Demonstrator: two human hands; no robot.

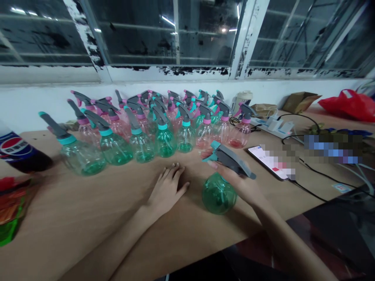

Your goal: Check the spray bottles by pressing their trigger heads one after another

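Observation:
A green spray bottle (218, 197) with a grey and turquoise trigger head is in my right hand (236, 179). The fingers wrap round its neck just under the head, with fingertips by the trigger. Whether its base touches the table cannot be made out. My left hand (166, 190) lies palm down on the table, fingers stretched out and holding nothing. Beyond it stand rows of similar spray bottles, among them a green one with a turquoise collar (165, 143) and a pink one with a pink collar (205, 134).
A cola bottle (25, 154) and a colourful packet (13, 210) are at the left. On the right lie a lit phone (268, 162), a power strip (274, 127), cables and a red bag (348, 105). A white tub (242, 101) stands against the wall below the windows.

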